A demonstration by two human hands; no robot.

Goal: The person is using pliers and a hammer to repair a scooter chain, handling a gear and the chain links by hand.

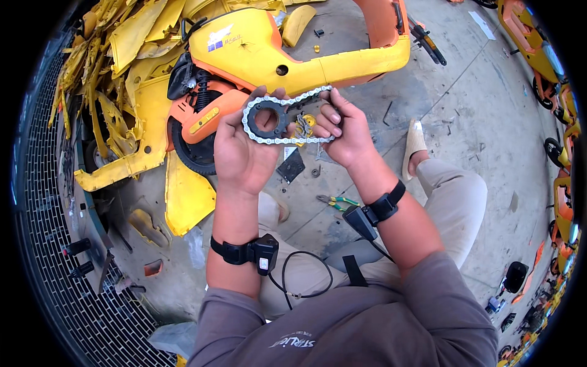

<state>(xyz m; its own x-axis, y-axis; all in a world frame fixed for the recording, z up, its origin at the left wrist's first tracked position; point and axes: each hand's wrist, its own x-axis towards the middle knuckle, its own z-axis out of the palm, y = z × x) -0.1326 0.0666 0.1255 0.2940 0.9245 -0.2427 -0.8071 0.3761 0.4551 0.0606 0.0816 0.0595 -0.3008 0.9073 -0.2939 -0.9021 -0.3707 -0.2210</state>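
head view: a silver chain (296, 141) loops round a flat black ring (280, 122) between both hands. the left hand (246, 150) holds the ring, fingers curled; the right hand (346, 129) pinches the chain's far end.

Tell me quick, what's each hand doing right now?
Left hand: holding the black sprocket ring, silver roller chain wrapped around it.
Right hand: closed, holding the chain's right-hand part.

Heaped yellow panels (131, 46), pliers (332, 200) on floor (483, 137)
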